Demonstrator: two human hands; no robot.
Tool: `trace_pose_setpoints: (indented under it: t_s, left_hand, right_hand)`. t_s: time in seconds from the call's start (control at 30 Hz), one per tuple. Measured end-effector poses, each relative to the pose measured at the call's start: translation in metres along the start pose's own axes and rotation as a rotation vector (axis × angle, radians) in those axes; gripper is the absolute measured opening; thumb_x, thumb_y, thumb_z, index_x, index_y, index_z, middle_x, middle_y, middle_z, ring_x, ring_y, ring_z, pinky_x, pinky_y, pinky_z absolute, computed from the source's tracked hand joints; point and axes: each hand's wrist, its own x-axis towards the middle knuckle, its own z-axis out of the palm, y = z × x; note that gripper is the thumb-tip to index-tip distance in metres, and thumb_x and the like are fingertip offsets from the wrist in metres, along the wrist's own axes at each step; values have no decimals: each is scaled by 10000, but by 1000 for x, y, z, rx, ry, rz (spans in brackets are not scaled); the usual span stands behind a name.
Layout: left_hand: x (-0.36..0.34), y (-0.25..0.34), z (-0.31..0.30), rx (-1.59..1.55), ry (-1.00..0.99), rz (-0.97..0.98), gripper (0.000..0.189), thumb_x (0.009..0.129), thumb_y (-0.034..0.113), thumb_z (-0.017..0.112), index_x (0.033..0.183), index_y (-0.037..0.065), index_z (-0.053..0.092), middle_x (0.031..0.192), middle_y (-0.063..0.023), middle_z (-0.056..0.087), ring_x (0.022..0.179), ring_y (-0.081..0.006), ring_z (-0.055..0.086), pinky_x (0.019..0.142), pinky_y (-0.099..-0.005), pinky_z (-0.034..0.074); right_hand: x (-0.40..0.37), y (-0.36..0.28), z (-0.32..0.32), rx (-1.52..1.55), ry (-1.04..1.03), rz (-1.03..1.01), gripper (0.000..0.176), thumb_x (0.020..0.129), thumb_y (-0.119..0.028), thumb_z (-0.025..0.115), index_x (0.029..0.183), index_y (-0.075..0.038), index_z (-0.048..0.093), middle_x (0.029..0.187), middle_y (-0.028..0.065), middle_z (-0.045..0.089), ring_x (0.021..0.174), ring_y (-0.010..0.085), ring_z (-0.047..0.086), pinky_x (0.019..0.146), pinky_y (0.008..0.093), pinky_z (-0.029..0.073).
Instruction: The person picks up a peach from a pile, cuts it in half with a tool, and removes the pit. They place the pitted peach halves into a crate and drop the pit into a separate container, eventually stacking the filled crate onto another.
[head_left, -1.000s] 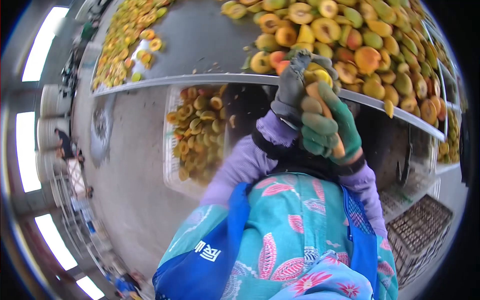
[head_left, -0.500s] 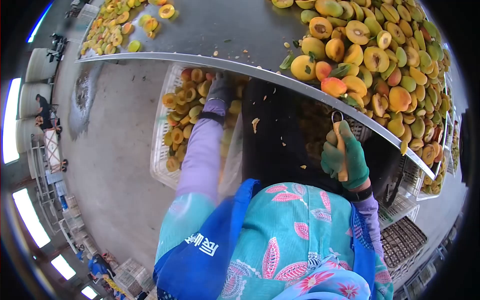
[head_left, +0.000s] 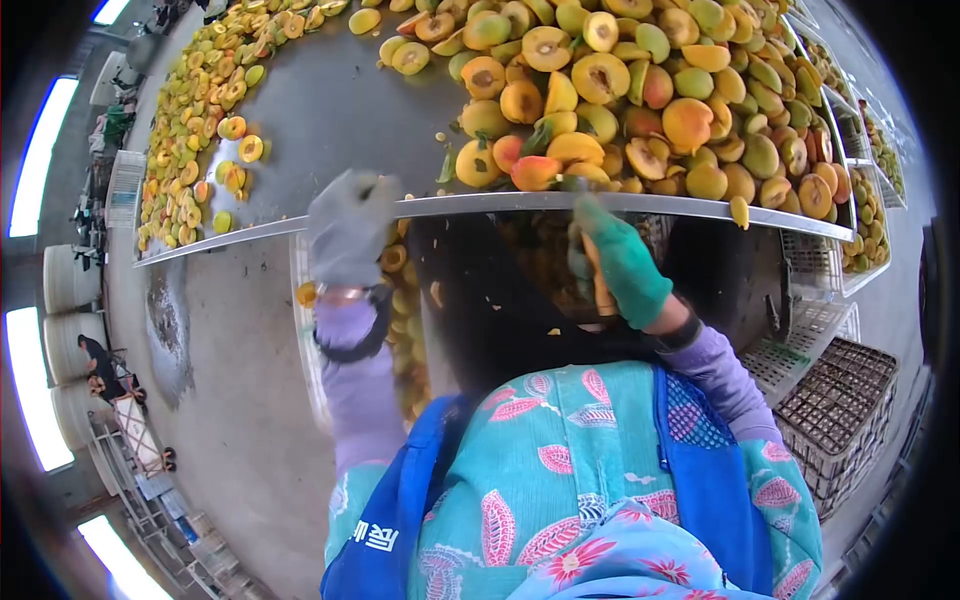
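My right hand (head_left: 622, 262), in a green glove, is closed around the wooden handle of a loop-ended pitting tool (head_left: 601, 280). It is just below the front edge of the metal table (head_left: 330, 130); the tool's metal loop is hidden now. My left hand (head_left: 350, 228), in a grey glove, is raised at the table edge, its fingers smeared by motion. Below and beside it, a white crate (head_left: 303, 330) holds halved yellow-orange stone fruit (head_left: 405, 330). Close beyond my right hand, a large heap of halved, apricot-like fruit (head_left: 600, 80) covers the table's right side.
More fruit halves (head_left: 190, 150) lie along the table's left side. At the right stand fruit-filled crates (head_left: 865, 230) and a brown lattice crate (head_left: 838, 390). Another person (head_left: 100, 365) is far off at the left, beside a cart (head_left: 138, 430). Large pale tanks (head_left: 75, 335) stand behind.
My left hand has come up out of the fruit crate to the table edge. My right hand, still holding the tool, has moved left against the edge. The view has shifted.
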Motion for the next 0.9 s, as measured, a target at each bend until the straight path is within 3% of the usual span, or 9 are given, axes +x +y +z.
trace_pose_setpoints:
  t_s: [0.1, 0.23, 0.33, 0.47, 0.6, 0.67, 0.7, 0.83, 0.9]
  left_hand:
    - [51, 58, 35, 249, 27, 422, 401, 748, 310, 662, 1025, 25, 609, 972, -200, 657, 946, -390, 616, 796, -441, 496]
    - [72, 95, 35, 358, -55, 415, 526, 745, 247, 656, 1187, -7, 527, 1018, -258, 634, 942, -397, 624, 826, -449, 506]
    - [67, 61, 30, -1157, -509, 246, 577, 799, 229, 640, 1290, -17, 465, 1080, -207, 626, 963, -361, 631, 816, -437, 525]
    - [10, 74, 66, -1859, -412, 289, 579, 906, 279, 606, 1351, -38, 415, 1194, -177, 567, 1037, -315, 600, 839, -393, 532]
    - [7, 85, 98, -1654, -213, 316, 612, 969, 400, 469, 1392, -29, 364, 1283, -245, 511, 1167, -333, 533, 1019, -471, 437]
    - [-1, 102, 102, -1330, -76, 435, 585, 978, 400, 458, 1378, -20, 385, 1263, -231, 528, 1156, -324, 541, 1025, -465, 432]
    - [-2, 107, 103, -1462, -127, 402, 576, 980, 397, 456, 1374, -18, 393, 1253, -225, 536, 1154, -322, 543, 1019, -459, 438]
    - [-5, 125, 116, -1667, -85, 339, 524, 995, 364, 440, 1350, -22, 429, 1224, -187, 569, 1120, -308, 570, 982, -417, 469]
    - [-6, 122, 124, -1411, -10, 250, 462, 1000, 300, 449, 1339, -14, 452, 1221, -159, 578, 1099, -286, 585, 948, -391, 489]
  right_hand:
    - [-6, 2, 7, 9, -74, -47, 357, 947, -497, 534, 877, -147, 515, 606, -22, 471, 441, 81, 409, 398, 231, 341]
    - [-26, -1, 0, -86, -16, -150, 295, 963, -410, 535, 928, -117, 542, 646, -28, 483, 498, 73, 447, 439, 255, 382]
    - [-25, -1, -12, -362, 24, -456, 317, 964, -383, 530, 1009, -70, 548, 690, 42, 558, 576, 171, 552, 538, 333, 449]
    - [-23, -10, -1, -728, -28, -651, 386, 967, -408, 500, 1103, -48, 541, 781, 180, 637, 743, 371, 632, 684, 442, 483]
    - [-11, -8, 1, -894, 64, -735, 407, 980, -400, 461, 1056, -7, 537, 800, 233, 637, 758, 435, 618, 649, 499, 479]
    - [-6, -8, -4, -966, 89, -842, 423, 980, -401, 455, 1014, 13, 532, 783, 244, 634, 748, 439, 618, 639, 509, 480]
    - [1, -6, -6, -1015, 102, -906, 426, 979, -405, 456, 1006, 14, 532, 779, 246, 633, 743, 440, 618, 635, 507, 481]
    - [-5, -16, 5, -757, 221, -682, 458, 976, -426, 457, 980, 25, 535, 776, 255, 633, 748, 435, 625, 633, 497, 484]
    - [7, -13, 6, -736, 308, -714, 458, 974, -428, 461, 978, 24, 539, 773, 250, 634, 750, 422, 631, 646, 482, 489]
